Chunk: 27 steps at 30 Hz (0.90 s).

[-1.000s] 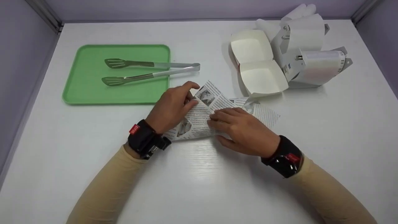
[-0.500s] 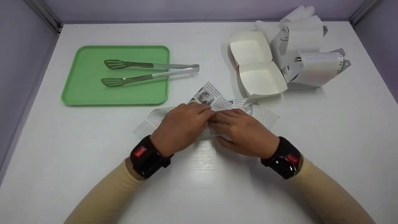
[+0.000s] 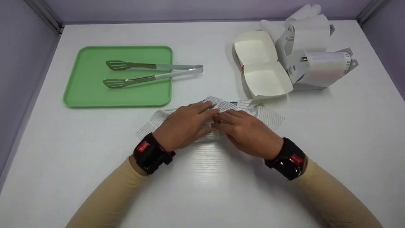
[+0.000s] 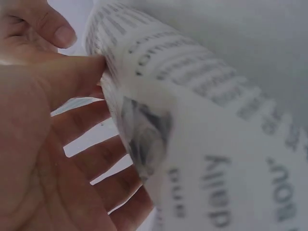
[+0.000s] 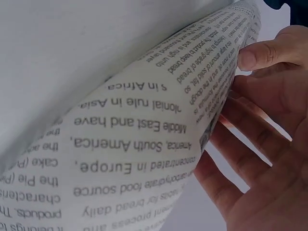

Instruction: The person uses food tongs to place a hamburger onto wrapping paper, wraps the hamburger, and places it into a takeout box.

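Note:
A sheet of newsprint-patterned wrapping paper (image 3: 223, 104) lies in front of me with its far corner folded over. Its side flaps spread out left and right, and it bulges in the right wrist view. My left hand (image 3: 180, 128) rests on the left of the fold, fingers extended, with the thumb against the paper's side in the left wrist view. From the right, my right hand (image 3: 251, 133) presses the fold with fairly straight fingers. Its thumb touches the printed side in the right wrist view. Both hands nearly meet at the middle. Whatever lies inside the paper is hidden.
Back left, a green tray (image 3: 84, 76) bears metal tongs (image 3: 142, 79), whose handle end juts past its right rim. An open white paper box (image 3: 267, 79) stands back right. Beside it is a metal dispenser with a label roll (image 3: 327, 68).
My left hand has come inward from the paper's left side to beside my right hand. The upright far corner of the paper has been folded down toward me. My right hand has barely moved.

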Available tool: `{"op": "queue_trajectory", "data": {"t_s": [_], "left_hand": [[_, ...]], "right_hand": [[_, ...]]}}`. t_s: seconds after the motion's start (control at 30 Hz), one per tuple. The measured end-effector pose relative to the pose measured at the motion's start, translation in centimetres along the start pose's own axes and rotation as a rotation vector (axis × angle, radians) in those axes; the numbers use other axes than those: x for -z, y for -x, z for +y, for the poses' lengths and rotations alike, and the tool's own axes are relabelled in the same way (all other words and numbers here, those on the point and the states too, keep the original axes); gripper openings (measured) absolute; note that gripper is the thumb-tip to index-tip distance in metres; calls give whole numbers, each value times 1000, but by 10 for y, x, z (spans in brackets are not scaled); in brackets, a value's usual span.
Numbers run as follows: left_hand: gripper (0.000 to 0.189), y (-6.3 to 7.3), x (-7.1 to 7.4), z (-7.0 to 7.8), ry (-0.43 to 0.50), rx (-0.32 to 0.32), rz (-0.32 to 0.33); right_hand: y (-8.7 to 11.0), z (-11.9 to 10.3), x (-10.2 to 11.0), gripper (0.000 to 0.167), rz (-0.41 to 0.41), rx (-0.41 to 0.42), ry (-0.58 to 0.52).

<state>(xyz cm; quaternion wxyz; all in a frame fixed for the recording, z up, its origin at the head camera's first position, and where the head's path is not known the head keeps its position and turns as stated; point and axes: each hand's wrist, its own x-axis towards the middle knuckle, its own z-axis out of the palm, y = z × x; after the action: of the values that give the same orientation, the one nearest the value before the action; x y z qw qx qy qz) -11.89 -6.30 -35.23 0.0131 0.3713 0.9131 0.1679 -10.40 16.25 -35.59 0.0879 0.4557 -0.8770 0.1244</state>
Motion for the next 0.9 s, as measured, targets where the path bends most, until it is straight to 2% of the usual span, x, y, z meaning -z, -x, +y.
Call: {"op": "queue_trajectory", "data": {"t_s": [0.17, 0.23, 0.43, 0.53, 0.63, 0.73, 0.83, 0.9], "left_hand": [[59, -1, 1, -5, 94, 47, -38], [60, -1, 1, -7, 120, 57, -37], [66, 0, 1, -13, 184, 32, -3], [70, 2, 6, -19, 193, 58, -43], [61, 6, 18, -26, 173, 106, -76], [45, 12, 31, -35, 141, 131, -15], [32, 20, 40, -43, 111, 128, 114], [26, 25, 43, -46, 91, 144, 173]], "right_hand": [[-4, 2, -5, 22, 68, -20, -21], [-6, 2, -7, 25, 74, -30, -1], [-16, 3, -13, 53, 15, -78, 50], [-20, 2, -13, 61, -32, -98, 70], [-21, 0, -14, 62, -78, -122, 101], [-20, -1, -17, 60, -95, -144, 130], [-19, -3, -20, 60, -101, -155, 155], [-19, -4, -20, 60, -105, -160, 160]]}}
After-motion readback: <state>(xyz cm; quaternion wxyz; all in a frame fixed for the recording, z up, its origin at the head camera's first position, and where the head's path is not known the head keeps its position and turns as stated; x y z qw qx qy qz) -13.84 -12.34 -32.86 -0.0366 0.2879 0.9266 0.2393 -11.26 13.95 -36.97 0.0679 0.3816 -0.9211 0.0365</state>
